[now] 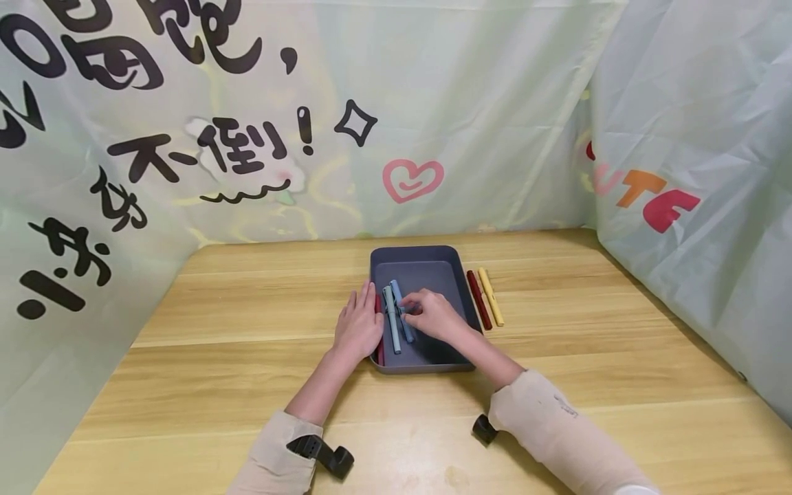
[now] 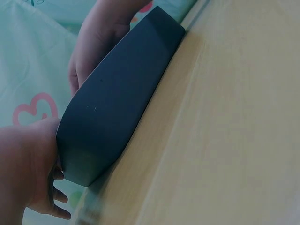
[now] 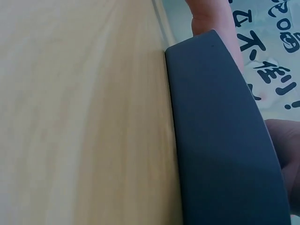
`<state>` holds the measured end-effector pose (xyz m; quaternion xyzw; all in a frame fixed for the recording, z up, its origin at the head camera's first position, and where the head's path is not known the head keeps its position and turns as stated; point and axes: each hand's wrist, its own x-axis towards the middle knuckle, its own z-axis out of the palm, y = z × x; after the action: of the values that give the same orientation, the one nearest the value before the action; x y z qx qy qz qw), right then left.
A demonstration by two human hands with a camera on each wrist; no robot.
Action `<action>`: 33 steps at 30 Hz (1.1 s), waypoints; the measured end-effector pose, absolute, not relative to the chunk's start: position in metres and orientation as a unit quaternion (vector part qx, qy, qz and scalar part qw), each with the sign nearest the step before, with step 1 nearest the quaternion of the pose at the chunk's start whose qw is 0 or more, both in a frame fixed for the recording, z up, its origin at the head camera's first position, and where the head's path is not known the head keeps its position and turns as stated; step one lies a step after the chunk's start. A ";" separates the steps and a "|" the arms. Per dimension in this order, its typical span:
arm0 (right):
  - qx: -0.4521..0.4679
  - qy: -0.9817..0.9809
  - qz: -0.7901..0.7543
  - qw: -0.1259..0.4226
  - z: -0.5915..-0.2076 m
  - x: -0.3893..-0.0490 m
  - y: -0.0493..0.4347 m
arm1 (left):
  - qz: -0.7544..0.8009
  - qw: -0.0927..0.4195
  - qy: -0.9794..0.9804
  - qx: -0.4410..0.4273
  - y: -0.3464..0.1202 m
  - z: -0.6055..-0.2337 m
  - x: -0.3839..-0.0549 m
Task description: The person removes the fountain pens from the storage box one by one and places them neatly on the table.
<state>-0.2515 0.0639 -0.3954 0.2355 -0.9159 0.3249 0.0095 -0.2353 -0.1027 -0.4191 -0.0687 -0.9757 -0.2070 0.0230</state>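
Observation:
A dark grey-blue tray (image 1: 427,271) lies on the wooden table. My left hand (image 1: 360,323) rests along its left rim, fingers straight and pointing away from me. Partly under that hand, a red pen (image 1: 380,354) lies along the left wall inside. Beside it are a pale green pen (image 1: 392,326) and a blue pen (image 1: 408,333), side by side in the tray. Over the tray, the thumb and index fingertips of my right hand (image 1: 436,316) are at the blue pen's right side, with a gap between them. Both wrist views mostly show the tray's outer wall (image 2: 112,93).
Right of the tray, a dark red pen (image 1: 479,300) and a yellow pen (image 1: 491,297) lie on the table (image 1: 247,302). Printed cloth (image 1: 482,89) hangs behind the table and along both sides.

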 end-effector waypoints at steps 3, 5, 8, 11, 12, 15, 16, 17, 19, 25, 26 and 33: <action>0.242 -0.917 0.316 0.009 -0.400 -0.253 0.063 | -0.209 0.023 -0.975 -0.069 -0.103 -0.420 -0.235; 0.244 -0.917 0.314 0.007 -0.403 -0.254 0.063 | -0.209 0.021 -0.975 -0.069 -0.103 -0.420 -0.235; 0.244 -0.917 0.316 0.004 -0.408 -0.255 0.063 | -0.209 0.021 -0.975 -0.072 -0.103 -0.420 -0.235; 0.240 -0.917 0.318 0.002 -0.410 -0.255 0.063 | -0.208 0.023 -0.975 -0.074 -0.103 -0.421 -0.235; 0.236 -0.918 0.319 0.000 -0.410 -0.255 0.063 | -0.208 0.023 -0.975 -0.074 -0.103 -0.421 -0.235; 0.222 -0.920 0.323 -0.007 -0.411 -0.254 0.063 | -0.209 0.026 -0.975 -0.076 -0.103 -0.421 -0.235; 0.217 -0.921 0.324 -0.009 -0.411 -0.254 0.063 | -0.208 0.027 -0.975 -0.076 -0.103 -0.421 -0.235; 0.214 -0.921 0.325 -0.011 -0.411 -0.254 0.063 | -0.208 0.027 -0.975 -0.076 -0.103 -0.421 -0.235; 0.209 -0.922 0.326 -0.014 -0.411 -0.253 0.064 | -0.208 0.029 -0.975 -0.076 -0.103 -0.421 -0.235; 0.196 -0.921 0.336 -0.017 -0.411 -0.252 0.064 | -0.209 0.025 -0.975 -0.074 -0.103 -0.420 -0.236; 0.194 -0.920 0.339 -0.016 -0.411 -0.252 0.064 | -0.211 0.023 -0.974 -0.073 -0.103 -0.420 -0.236; 0.167 -0.914 0.370 -0.019 -0.413 -0.254 0.066 | -0.217 0.018 -0.973 -0.071 -0.103 -0.419 -0.236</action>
<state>-0.2539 0.0657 -0.4130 0.1667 -0.9137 0.3701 -0.0187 -0.2360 -0.1029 -0.4192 -0.0706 -0.9733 -0.2175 0.0179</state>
